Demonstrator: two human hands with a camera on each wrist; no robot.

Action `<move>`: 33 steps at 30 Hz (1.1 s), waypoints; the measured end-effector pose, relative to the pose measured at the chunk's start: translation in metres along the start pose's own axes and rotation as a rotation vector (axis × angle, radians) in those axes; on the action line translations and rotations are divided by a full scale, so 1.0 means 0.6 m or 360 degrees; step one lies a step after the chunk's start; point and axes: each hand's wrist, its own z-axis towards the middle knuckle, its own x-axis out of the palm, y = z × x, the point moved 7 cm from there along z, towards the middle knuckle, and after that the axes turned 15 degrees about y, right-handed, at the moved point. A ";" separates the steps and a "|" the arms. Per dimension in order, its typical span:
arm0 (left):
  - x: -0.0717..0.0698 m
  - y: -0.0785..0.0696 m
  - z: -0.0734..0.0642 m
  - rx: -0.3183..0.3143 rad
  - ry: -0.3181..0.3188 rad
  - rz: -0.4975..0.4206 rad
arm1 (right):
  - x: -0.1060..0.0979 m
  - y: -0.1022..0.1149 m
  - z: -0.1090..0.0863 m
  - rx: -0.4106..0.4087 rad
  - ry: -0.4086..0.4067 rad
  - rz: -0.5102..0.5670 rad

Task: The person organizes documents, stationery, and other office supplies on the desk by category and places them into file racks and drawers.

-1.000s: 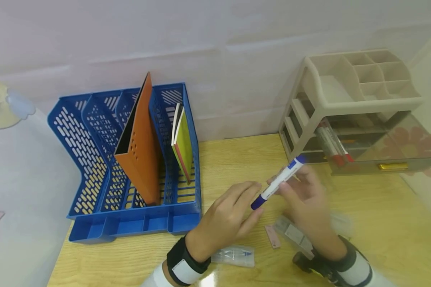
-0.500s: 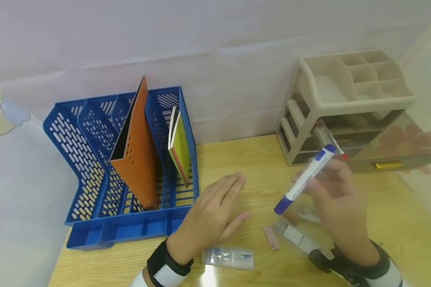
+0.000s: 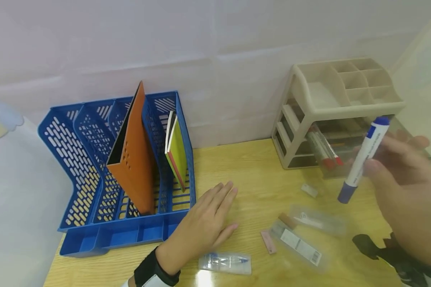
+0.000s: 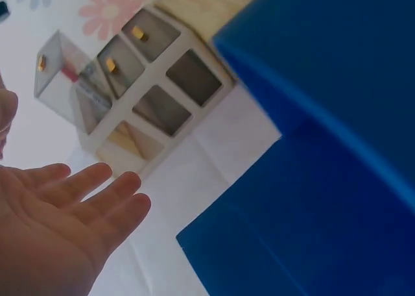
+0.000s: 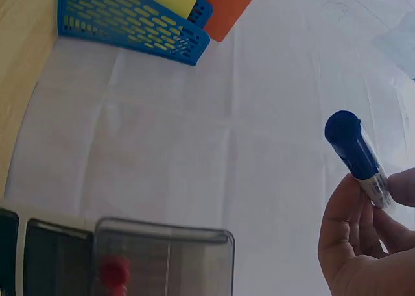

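My right hand (image 3: 409,183) pinches a white marker with blue ends (image 3: 362,159) between thumb and fingers, held up in front of the open clear drawer (image 3: 335,172). In the right wrist view the blue cap of the marker (image 5: 350,143) points toward the camera, with the fingers round its white barrel. My left hand (image 3: 202,219) holds nothing, its fingers straight and thumb apart, close over the table beside the blue file rack (image 3: 129,229). The left wrist view shows that hand (image 4: 71,224) palm toward the camera. Red-tipped markers (image 3: 325,147) lie in the open drawer.
A cream drawer organizer (image 3: 352,109) stands back right. The rack holds an orange folder (image 3: 134,163) and thin notebooks (image 3: 177,153). On the table lie a packaged pen (image 3: 225,263), a pink strip (image 3: 268,242), a labelled clear packet (image 3: 301,247) and a small white eraser-like block (image 3: 309,190).
My right hand has carried the marker rightward to the drawer's front, turning it more upright. The left hand has come away from the marker, drawing slightly left. The head view has shifted a little.
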 end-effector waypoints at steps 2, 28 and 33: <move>0.008 0.001 -0.003 -0.0016 0.0060 -0.0010 | -0.012 -0.001 0.007 0.0143 0.0041 -0.0188; 0.044 -0.003 -0.042 -0.0003 0.0388 0.0185 | -0.099 -0.081 0.110 0.0862 0.1272 -0.2414; 0.044 -0.009 -0.044 0.0026 0.0392 0.0219 | -0.092 -0.100 0.128 0.0505 0.1306 -0.2274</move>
